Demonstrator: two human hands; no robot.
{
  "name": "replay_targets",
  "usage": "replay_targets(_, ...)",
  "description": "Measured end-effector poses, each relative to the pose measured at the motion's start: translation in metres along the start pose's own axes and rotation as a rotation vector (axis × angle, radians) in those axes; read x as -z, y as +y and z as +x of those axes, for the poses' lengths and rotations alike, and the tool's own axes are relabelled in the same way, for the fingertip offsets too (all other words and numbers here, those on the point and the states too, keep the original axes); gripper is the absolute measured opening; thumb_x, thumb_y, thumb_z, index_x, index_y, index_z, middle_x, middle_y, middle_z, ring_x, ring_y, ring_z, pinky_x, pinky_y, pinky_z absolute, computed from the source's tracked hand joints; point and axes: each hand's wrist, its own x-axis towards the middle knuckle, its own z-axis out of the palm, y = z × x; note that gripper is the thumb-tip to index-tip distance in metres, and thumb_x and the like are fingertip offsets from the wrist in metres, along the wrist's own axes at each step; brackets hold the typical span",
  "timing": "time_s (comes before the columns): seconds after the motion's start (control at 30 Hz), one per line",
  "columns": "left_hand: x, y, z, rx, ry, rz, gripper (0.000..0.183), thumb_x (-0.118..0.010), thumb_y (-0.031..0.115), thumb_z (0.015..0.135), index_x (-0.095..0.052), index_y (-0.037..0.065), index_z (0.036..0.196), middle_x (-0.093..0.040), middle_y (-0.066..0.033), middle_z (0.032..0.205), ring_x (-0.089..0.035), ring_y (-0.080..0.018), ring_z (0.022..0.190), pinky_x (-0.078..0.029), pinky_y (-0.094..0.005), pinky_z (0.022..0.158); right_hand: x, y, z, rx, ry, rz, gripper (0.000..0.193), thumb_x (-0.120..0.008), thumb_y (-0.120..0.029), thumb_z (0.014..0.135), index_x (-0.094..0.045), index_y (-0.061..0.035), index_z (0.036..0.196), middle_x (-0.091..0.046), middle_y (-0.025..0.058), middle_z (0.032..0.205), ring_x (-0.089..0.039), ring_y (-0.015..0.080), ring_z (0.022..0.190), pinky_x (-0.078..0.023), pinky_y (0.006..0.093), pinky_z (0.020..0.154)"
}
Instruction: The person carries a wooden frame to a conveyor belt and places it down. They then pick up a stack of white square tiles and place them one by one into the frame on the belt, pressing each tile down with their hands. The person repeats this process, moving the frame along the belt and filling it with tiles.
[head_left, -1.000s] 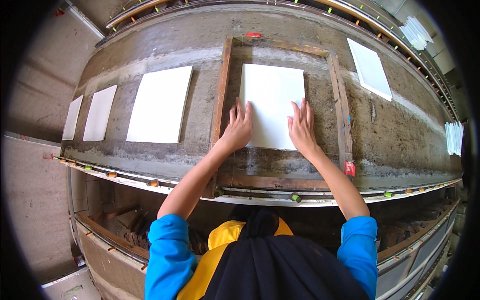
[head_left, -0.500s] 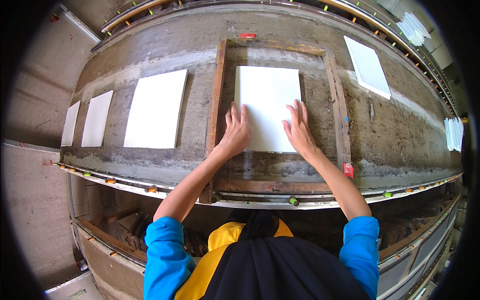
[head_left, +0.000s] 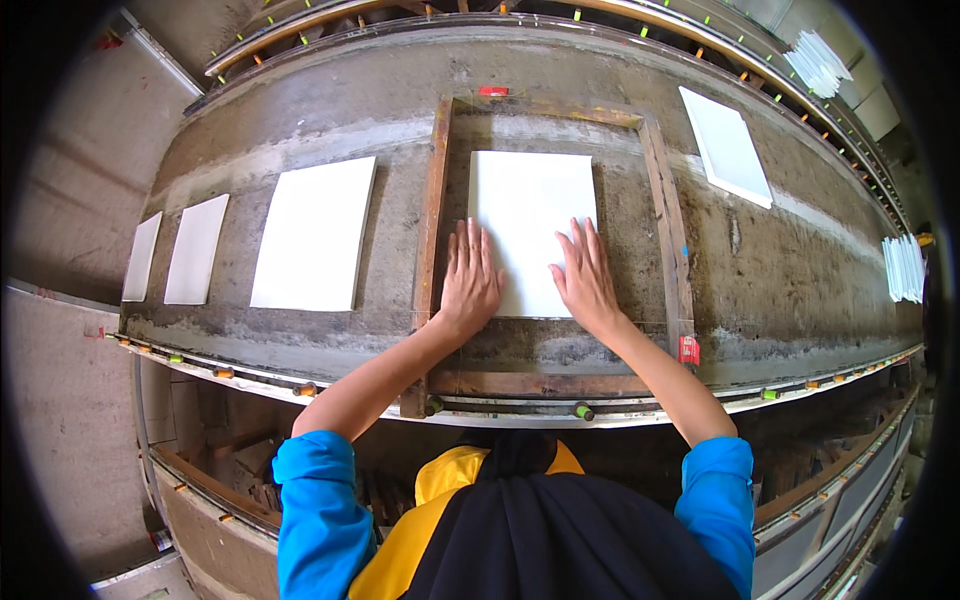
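Note:
A white rectangular sheet lies flat on the long table inside a worn wooden frame. My left hand rests over the sheet's left edge, fingers stretched out and pointing away from me. Near its right edge, my right hand lies flat with fingers extended and thumb spread inward. Neither hand grips anything. The frame surrounds the sheet on all sides without touching it, and my forearms cross its near bar.
More white sheets lie on the brown, stained table: one large sheet and two others at left, another at far right. White stacks stand beyond the right end. Pegs line the table's near rail.
My hands have flattened onto the sheet, with the left fingers now straighter and closer together. The sheet keeps its place inside the frame, while the whole view has shifted slightly.

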Motion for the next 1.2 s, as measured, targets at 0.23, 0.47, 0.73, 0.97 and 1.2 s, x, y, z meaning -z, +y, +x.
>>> replay_targets(0.23,-0.005,0.022,0.013,-0.143,-0.044,-0.106,0.072,-0.034,0.043,0.088,-0.017,-0.01,0.133,-0.011,-0.0234,0.142,-0.006,-0.0331,0.134,-0.005,-0.0469,0.108,-0.001,-0.008,-0.005,0.003,-0.055,0.01,0.054,-0.043,-0.032,0.089,-0.028,-0.0023,0.132,-0.016,0.0245,0.14,-0.011,0.0362,0.132,-0.012,0.0452,0.108)
replay_targets(0.47,-0.003,0.024,0.012,-0.172,-0.062,-0.083,0.067,-0.035,0.042,0.086,-0.019,0.0,0.136,-0.011,-0.0204,0.143,-0.004,-0.0332,0.134,-0.003,-0.0589,0.103,0.0,-0.011,-0.004,0.007,-0.052,-0.03,0.056,-0.043,-0.033,0.088,-0.025,-0.0085,0.135,-0.018,0.0279,0.138,-0.014,0.0398,0.13,-0.015,0.0482,0.106)
replay_targets(0.73,-0.006,0.024,0.027,-0.094,-0.04,-0.153,0.072,-0.039,0.046,0.082,-0.019,0.003,0.137,-0.011,-0.0218,0.143,-0.003,-0.0362,0.133,-0.003,-0.0634,0.099,-0.001,-0.001,0.008,0.005,-0.053,-0.01,0.058,-0.046,-0.031,0.087,-0.023,-0.0057,0.135,-0.016,0.0269,0.139,-0.012,0.0402,0.13,-0.014,0.0478,0.106)
replay_targets(0.97,-0.035,-0.003,0.095,0.11,0.091,-0.178,0.075,-0.041,0.047,0.081,-0.018,0.003,0.137,-0.008,-0.0235,0.143,-0.003,-0.0339,0.134,-0.006,-0.0534,0.105,-0.024,0.036,0.067,-0.007,0.063,0.046,0.062,-0.049,-0.031,0.085,-0.023,-0.0018,0.133,-0.021,0.0304,0.135,-0.016,0.0425,0.128,-0.016,0.0479,0.106)
replay_targets(1.2,-0.039,-0.014,0.125,0.12,0.087,-0.135,0.077,-0.041,0.051,0.08,-0.022,0.001,0.136,-0.015,-0.0251,0.141,-0.008,-0.0363,0.133,-0.008,-0.052,0.105,-0.041,0.06,0.102,-0.001,0.075,0.024,0.062,-0.05,-0.033,0.084,-0.025,-0.0047,0.133,-0.025,0.0307,0.133,-0.02,0.0418,0.127,-0.017,0.0462,0.105)
